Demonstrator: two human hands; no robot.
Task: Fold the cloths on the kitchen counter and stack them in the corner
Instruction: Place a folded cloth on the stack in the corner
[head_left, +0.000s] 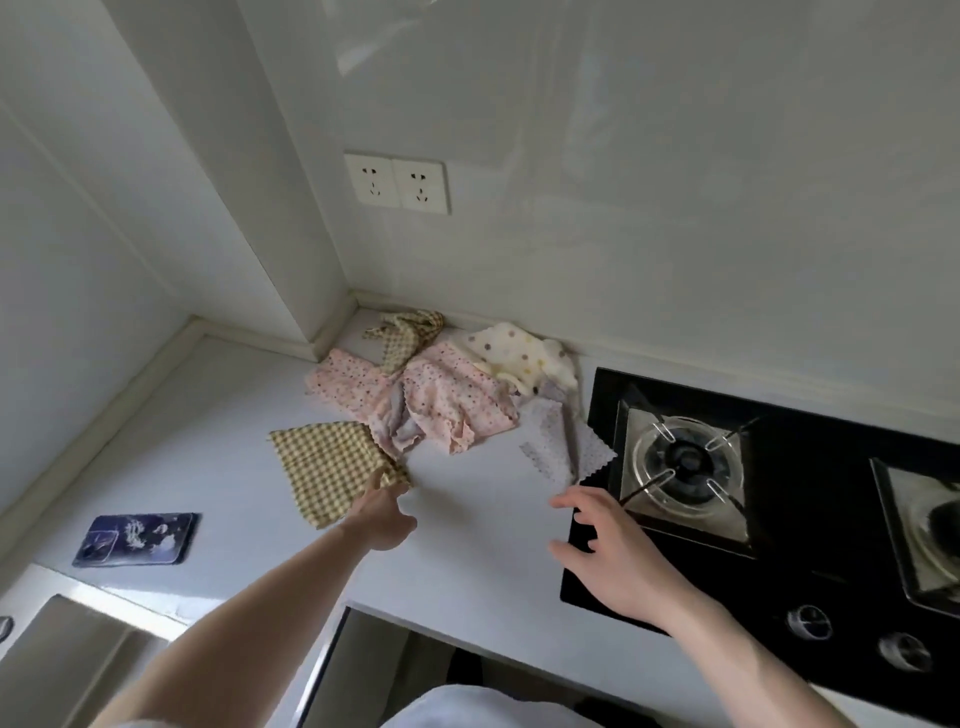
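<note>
A yellow checked cloth (332, 470) lies flat on the white counter (467, 525). My left hand (382, 514) pinches its near right corner. Behind it sits a crumpled pile: two pink dotted cloths (447, 400), a second yellow checked cloth (405, 332) in the corner, and a cream polka-dot cloth (514, 353). A pale white dotted cloth (561, 447) lies next to the hob. My right hand (608, 545) hovers with fingers spread over the hob's left edge, just short of that white cloth, holding nothing.
A black gas hob (831, 545) with two burners and knobs fills the right side. A phone in a dark blue case (137, 538) lies on the left. A steel sink (78, 649) is at the lower left. Wall sockets (397, 183) sit above the corner.
</note>
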